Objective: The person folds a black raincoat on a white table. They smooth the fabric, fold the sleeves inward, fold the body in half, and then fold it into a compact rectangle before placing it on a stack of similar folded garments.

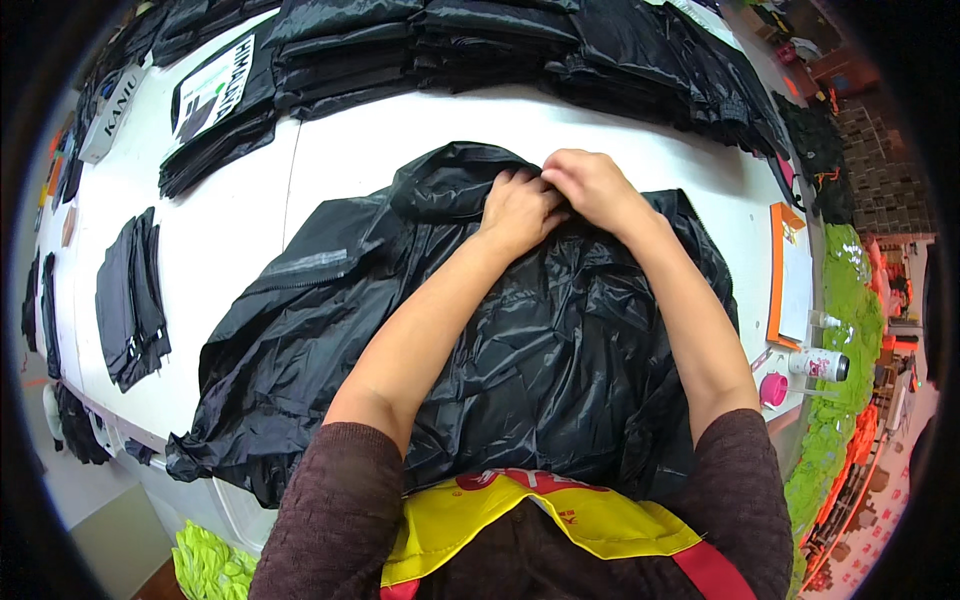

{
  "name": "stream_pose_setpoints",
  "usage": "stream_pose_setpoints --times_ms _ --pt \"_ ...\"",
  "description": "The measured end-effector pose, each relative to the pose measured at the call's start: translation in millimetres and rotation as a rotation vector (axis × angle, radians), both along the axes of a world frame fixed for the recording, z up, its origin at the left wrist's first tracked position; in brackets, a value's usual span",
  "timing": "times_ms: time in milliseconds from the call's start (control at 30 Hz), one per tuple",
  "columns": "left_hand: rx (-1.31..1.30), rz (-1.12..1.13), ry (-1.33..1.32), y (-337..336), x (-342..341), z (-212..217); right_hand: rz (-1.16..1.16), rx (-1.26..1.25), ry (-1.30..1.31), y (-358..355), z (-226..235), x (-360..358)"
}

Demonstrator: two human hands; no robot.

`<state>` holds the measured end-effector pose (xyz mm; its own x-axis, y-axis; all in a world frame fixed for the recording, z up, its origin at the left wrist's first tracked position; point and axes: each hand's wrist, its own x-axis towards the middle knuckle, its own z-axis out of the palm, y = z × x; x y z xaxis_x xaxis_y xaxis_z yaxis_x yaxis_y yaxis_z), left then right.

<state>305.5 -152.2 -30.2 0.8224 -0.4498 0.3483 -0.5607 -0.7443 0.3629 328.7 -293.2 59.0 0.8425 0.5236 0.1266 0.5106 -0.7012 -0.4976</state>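
A shiny black zip-up jacket (540, 360) lies spread and wrinkled over the white table in front of me. Its bunched collar or hood part (440, 185) is at the far middle. My left hand (522, 212) has its fingers bent into the fabric at that collar edge. Just right of it, my right hand (598, 190) pinches the same edge between thumb and fingers. Both hands nearly touch, and the fingertips are partly hidden by cloth and by each other. A zipper edge runs along each side of the jacket, and one sleeve spreads to the lower left.
Stacks of folded black garments (490, 45) line the table's (400, 125) far side. Dark folded pieces (132, 300) lie at left. An orange clipboard (778, 280), a white tumbler (820, 365) and a pink round item (773, 389) are at right. Lime-green fabric (845, 330) lies beyond.
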Motion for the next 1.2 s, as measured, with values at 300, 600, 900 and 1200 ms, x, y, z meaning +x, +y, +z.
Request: stream_pose_setpoints --times_ms 300,600,900,1200 --pt "-0.076 0.131 -0.08 -16.3 7.6 11.2 -0.266 -0.19 0.085 -64.5 -36.7 0.5" --pt "-0.453 0.146 0.042 -44.6 15.9 -4.0 -0.303 -0.016 0.128 -77.2 -34.7 -3.7" --pt "-0.497 0.217 -0.085 -41.0 11.2 4.7 -0.355 -0.184 0.059 -69.5 -34.3 -2.0" --pt "-0.045 0.536 -0.394 122.0 -33.9 49.2 -0.361 -0.259 -0.137 -50.2 -29.9 20.3"
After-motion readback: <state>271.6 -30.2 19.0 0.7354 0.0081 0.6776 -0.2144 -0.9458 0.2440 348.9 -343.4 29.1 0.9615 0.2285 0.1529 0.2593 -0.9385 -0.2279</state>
